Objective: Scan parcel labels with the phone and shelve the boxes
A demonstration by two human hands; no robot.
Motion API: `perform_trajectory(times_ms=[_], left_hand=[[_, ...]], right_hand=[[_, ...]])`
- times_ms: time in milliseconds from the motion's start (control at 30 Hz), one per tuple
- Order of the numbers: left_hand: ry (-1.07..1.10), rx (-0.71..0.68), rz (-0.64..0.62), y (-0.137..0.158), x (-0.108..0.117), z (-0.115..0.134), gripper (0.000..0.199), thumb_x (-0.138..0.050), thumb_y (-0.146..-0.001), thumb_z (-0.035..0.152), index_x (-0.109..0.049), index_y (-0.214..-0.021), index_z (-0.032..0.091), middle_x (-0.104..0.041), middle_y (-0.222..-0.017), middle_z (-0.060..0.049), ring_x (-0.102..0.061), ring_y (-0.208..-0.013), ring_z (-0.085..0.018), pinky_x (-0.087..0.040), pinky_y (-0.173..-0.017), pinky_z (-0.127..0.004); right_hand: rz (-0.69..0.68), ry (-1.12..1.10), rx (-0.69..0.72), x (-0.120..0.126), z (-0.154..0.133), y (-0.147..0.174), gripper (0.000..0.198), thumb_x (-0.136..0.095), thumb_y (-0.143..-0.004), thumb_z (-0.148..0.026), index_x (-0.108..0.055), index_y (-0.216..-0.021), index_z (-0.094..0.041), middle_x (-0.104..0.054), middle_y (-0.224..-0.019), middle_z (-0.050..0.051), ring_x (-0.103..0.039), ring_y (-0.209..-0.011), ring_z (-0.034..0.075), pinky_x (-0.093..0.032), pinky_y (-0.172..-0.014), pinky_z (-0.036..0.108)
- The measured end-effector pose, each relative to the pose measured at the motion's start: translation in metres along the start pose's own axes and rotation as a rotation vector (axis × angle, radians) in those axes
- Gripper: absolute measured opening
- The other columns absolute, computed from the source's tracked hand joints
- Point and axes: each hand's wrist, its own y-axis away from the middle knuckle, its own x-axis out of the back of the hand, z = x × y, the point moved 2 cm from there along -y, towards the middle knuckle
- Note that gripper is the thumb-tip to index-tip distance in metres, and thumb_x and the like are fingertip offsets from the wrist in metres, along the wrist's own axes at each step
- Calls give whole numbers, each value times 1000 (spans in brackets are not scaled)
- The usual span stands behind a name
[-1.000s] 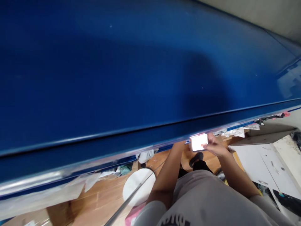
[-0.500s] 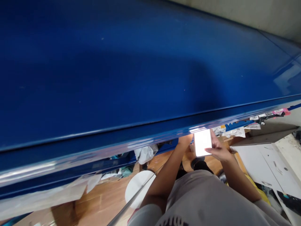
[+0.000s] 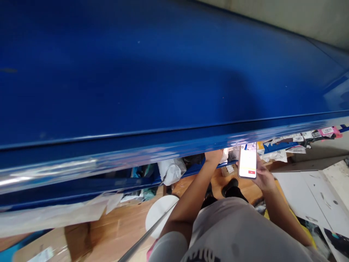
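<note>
Phone (image 3: 247, 162) upright in right fingers (image 3: 259, 171)

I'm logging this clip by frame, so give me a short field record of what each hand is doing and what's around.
view: head camera, looking down past a blue shelf top
right hand: holds a phone upright, screen lit
left hand: reaches under the shelf edge among white parcels; grip hidden
floor: wood, with a white round object
far right: labelled parcels on a lower shelf
</note>
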Motion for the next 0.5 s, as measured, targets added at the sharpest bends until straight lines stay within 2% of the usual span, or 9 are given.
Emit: perform_trajectory(times_ms=[100,267,433,500], left_hand=[[-30,-8,-18,3,-3,3,31,-53,-95,30,-70,-118,18,-70,-112,-18,-63,-111,-32,-44,-98,-39],[-70,15,-25,2,-2,8,36,-51,-96,37,-71,-111,10,-69,-105,-25,-63,-109,-38,-44,-99,-44],[-60,24,-17,-7,12,5,29,-47,-95,19,-70,-113,14,-68,-114,-21,-62,-111,-33,-43,-99,-41],[-53,31,-6,-8,16,6,29,-48,-94,18,-69,-113,13,-67,-118,-22,-61,-113,-34,-43,-100,-42]], right_hand=[[-20,-6,-27,-2,9,-4,76,-74,-62,-27,-58,-136,-35,-75,-124,5,-71,-113,35,-52,-100,54],[-55,11,-70,-13,16,-13,70,-73,-64,-28,-61,-132,-35,-75,-124,5,-71,-111,36,-52,-99,57],[12,33,-64,-19,16,-18,65,-71,-61,-32,-65,-126,-33,-77,-121,7,-72,-109,37,-53,-98,57],[22,21,-40,-17,15,-20,62,-69,-63,-35,-65,-125,-33,-77,-118,6,-72,-109,36,-53,-97,56]])
